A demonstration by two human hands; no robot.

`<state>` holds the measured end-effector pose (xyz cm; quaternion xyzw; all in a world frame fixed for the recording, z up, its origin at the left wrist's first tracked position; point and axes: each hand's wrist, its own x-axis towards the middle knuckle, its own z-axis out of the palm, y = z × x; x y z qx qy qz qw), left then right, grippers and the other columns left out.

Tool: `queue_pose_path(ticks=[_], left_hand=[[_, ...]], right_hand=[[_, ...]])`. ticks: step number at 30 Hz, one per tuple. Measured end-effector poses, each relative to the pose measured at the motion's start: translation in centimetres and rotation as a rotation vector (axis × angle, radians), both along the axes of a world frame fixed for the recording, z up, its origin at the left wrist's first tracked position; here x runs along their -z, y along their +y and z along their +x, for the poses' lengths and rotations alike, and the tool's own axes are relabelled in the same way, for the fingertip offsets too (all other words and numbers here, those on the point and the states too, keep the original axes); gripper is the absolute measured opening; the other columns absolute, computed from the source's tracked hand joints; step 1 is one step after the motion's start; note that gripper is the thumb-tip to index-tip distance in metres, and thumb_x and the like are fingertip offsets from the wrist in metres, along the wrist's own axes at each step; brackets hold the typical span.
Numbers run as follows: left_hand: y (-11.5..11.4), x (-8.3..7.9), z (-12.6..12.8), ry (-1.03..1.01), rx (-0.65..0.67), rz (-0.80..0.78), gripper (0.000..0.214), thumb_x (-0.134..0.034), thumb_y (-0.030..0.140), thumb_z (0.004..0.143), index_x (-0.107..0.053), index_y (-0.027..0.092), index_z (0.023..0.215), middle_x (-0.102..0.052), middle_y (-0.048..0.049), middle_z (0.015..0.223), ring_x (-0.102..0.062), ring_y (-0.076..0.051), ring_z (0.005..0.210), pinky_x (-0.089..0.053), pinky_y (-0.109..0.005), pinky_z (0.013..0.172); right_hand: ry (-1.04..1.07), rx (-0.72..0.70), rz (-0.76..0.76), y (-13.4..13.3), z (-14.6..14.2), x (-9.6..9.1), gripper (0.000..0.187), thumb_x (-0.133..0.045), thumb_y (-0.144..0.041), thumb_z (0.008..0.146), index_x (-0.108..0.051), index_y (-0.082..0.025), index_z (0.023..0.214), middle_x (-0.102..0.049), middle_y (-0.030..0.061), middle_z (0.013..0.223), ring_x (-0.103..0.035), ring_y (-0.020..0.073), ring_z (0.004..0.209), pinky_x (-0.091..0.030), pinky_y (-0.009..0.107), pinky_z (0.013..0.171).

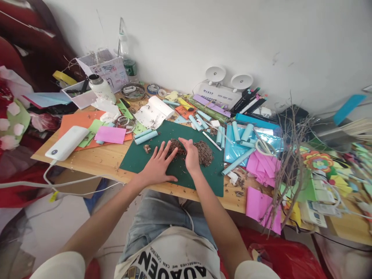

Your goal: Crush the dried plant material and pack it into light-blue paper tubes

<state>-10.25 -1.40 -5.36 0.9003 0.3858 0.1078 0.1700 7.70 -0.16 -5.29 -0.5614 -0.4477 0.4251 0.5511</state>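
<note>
My left hand [158,164] lies palm down on the green cutting mat [209,182], its fingers spread wide and nothing in it. Beyond its fingertips is a small heap of dark brown crumbs [175,147]. Standing on its edge, my right hand [192,157] has its fingers stretched out, between that heap and a larger mound of brown crumbs [205,153]. It appears to touch the crumbs; its palm side is partly hidden. A small brown clump [147,148] sits left of my left hand, near light blue paper tubes [146,137].
More blue tubes [240,161], scissors [265,147] and pink paper [263,207] lie to the right, beside dry twigs [290,170]. A white power bank [67,143] with a cable rests at the left edge. Behind stand a white bottle [101,89] and a white router-like box [217,95].
</note>
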Motion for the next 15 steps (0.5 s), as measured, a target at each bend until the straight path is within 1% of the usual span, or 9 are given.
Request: queue_pose_path(ticks=[3, 5, 6, 8, 9, 11, 12, 13, 15], left_hand=[[1.3, 0.9, 1.0, -0.069, -0.059, -0.005, 0.089, -0.056, 0.063, 0.089, -0.024, 0.020, 0.160, -0.008, -0.0169, 0.169, -0.005, -0.040, 0.156, -0.018, -0.060, 0.123], [2.6, 1.0, 1.7, -0.172, -0.137, -0.043, 0.070, -0.047, 0.050, 0.097, -0.033, 0.014, 0.156, -0.021, -0.0200, 0.166, -0.017, -0.037, 0.155, -0.024, -0.058, 0.123], [3.2, 0.9, 1.9, -0.229, -0.162, -0.065, 0.064, -0.043, 0.045, 0.099, -0.036, 0.014, 0.154, -0.028, -0.0200, 0.163, -0.024, -0.035, 0.153, -0.027, -0.056, 0.123], [4.0, 0.4, 1.7, -0.317, -0.190, -0.094, 0.064, -0.046, 0.046, 0.098, -0.038, 0.017, 0.154, -0.039, -0.0173, 0.159, -0.034, -0.032, 0.150, -0.030, -0.052, 0.123], [4.2, 0.2, 1.3, -0.327, -0.180, -0.109, 0.072, -0.053, 0.050, 0.094, -0.035, 0.019, 0.155, -0.040, -0.0157, 0.159, -0.034, -0.032, 0.150, -0.030, -0.051, 0.123], [4.2, -0.2, 0.2, -0.283, -0.126, -0.140, 0.097, -0.068, 0.059, 0.081, -0.026, 0.020, 0.159, -0.030, -0.0145, 0.164, -0.024, -0.035, 0.153, -0.029, -0.052, 0.123], [4.2, -0.2, -0.2, -0.258, -0.112, -0.149, 0.104, -0.073, 0.061, 0.076, -0.025, 0.021, 0.159, -0.025, -0.0138, 0.166, -0.020, -0.037, 0.154, -0.027, -0.054, 0.123], [4.1, -0.2, -0.5, -0.245, -0.102, -0.167, 0.102, -0.072, 0.060, 0.077, -0.026, 0.022, 0.159, -0.023, -0.0125, 0.167, -0.020, -0.038, 0.154, -0.027, -0.054, 0.123], [3.8, 0.1, -0.3, -0.278, -0.103, -0.210, 0.084, -0.063, 0.055, 0.086, -0.032, 0.023, 0.157, -0.027, -0.0110, 0.166, -0.025, -0.035, 0.153, -0.028, -0.052, 0.124]], right_hand=[[-0.073, 0.088, 0.045, 0.0, -2.0, 0.8, 0.073, -0.030, -0.070, 0.095, -0.073, -0.015, 0.116, -0.067, 0.0146, 0.133, -0.057, 0.0240, 0.132, -0.036, 0.042, 0.118], [-0.012, 0.123, 0.040, 0.9, -2.5, 0.9, 0.073, -0.031, -0.069, 0.095, -0.073, -0.013, 0.115, -0.067, 0.0151, 0.133, -0.058, 0.0238, 0.131, -0.037, 0.041, 0.117], [0.044, 0.131, 0.029, 1.4, -2.4, 0.8, 0.073, -0.031, -0.069, 0.095, -0.072, -0.014, 0.116, -0.067, 0.0147, 0.133, -0.058, 0.0236, 0.131, -0.039, 0.041, 0.116], [0.157, 0.140, 0.007, 2.0, -1.6, 0.7, 0.072, -0.029, -0.069, 0.095, -0.071, -0.015, 0.119, -0.066, 0.0133, 0.135, -0.058, 0.0226, 0.132, -0.041, 0.041, 0.115], [0.186, 0.141, 0.000, 2.2, -1.0, 0.7, 0.072, -0.029, -0.069, 0.095, -0.070, -0.015, 0.120, -0.066, 0.0129, 0.136, -0.058, 0.0222, 0.132, -0.041, 0.041, 0.114], [0.170, 0.130, -0.010, 2.1, -0.2, 0.9, 0.071, -0.031, -0.069, 0.095, -0.071, -0.015, 0.119, -0.066, 0.0132, 0.135, -0.058, 0.0224, 0.132, -0.041, 0.041, 0.115], [0.136, 0.121, -0.010, 2.0, -0.1, 1.1, 0.071, -0.033, -0.070, 0.094, -0.072, -0.015, 0.118, -0.066, 0.0139, 0.135, -0.058, 0.0229, 0.132, -0.040, 0.042, 0.115], [0.101, 0.115, -0.009, 1.9, -0.3, 1.4, 0.071, -0.034, -0.070, 0.094, -0.072, -0.015, 0.117, -0.066, 0.0145, 0.134, -0.058, 0.0235, 0.132, -0.039, 0.042, 0.116], [0.084, 0.102, -0.005, 1.9, -1.4, 2.1, 0.071, -0.034, -0.070, 0.094, -0.072, -0.015, 0.117, -0.067, 0.0146, 0.134, -0.058, 0.0240, 0.132, -0.040, 0.044, 0.116]])
